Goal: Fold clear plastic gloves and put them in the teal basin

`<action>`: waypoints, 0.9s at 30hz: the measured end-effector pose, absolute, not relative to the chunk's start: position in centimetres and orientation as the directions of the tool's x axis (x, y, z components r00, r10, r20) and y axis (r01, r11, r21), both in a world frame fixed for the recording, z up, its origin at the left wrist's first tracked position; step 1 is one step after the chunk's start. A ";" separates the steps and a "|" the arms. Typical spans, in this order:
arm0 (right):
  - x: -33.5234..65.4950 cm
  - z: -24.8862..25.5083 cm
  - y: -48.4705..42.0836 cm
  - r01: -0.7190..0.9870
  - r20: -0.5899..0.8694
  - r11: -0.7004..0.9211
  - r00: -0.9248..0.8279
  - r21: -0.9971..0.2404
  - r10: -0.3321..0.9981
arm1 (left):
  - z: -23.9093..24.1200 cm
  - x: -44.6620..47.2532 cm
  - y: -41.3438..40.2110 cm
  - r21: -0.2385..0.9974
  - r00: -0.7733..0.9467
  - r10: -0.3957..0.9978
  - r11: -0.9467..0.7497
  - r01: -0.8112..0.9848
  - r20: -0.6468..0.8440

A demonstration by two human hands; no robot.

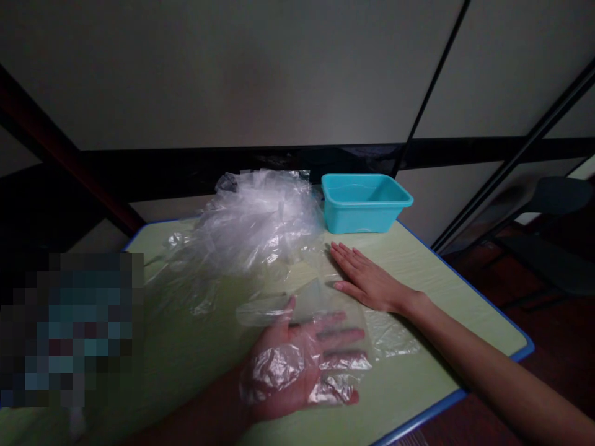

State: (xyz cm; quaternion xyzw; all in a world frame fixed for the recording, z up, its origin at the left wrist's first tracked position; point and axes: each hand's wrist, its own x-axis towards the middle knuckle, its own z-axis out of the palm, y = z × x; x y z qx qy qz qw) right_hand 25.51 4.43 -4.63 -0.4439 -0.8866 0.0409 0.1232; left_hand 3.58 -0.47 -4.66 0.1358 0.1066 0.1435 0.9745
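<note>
My left hand (297, 365) is palm up at the front of the table, its fingers spread to the right. Clear, wrinkled plastic that looks like a disposable glove (309, 303) covers the palm and fingers. Whether the hand is inside it or beneath it, I cannot tell. My right hand (372, 279) rests palm down and flat on the table, fingers stretched toward the back, holding nothing. Behind both hands lies a loose heap of thin clear plastic (260, 217). A turquoise plastic bin (360, 217) stands upright just beyond my right fingertips.
The pale green table (446, 297) has a blue edge. Large light panels (260, 80) with dark strips rise behind it. A dark chair (548, 241) stands off to the right. At the lower left, an area is blurred out.
</note>
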 end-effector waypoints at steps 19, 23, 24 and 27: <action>25.6 -4.4 4.4 0.786 0.167 0.584 -0.560 -0.202 0.811 | -2.4 3.5 -2.3 0.391 0.993 0.069 0.920 -0.026 -0.095; 25.7 -4.4 4.4 0.781 0.176 0.585 -0.558 -0.218 0.811 | -2.6 3.5 -2.9 0.448 0.996 -0.055 0.890 0.082 -0.074; 25.7 -4.4 4.4 0.782 0.173 0.585 -0.559 -0.213 0.811 | -2.6 3.4 -3.1 0.518 0.994 -0.068 0.850 0.102 -0.084; 25.7 -4.5 4.5 0.782 0.173 0.587 -0.561 -0.210 0.809 | -2.6 3.2 -3.7 0.749 0.986 0.022 0.654 0.110 -0.164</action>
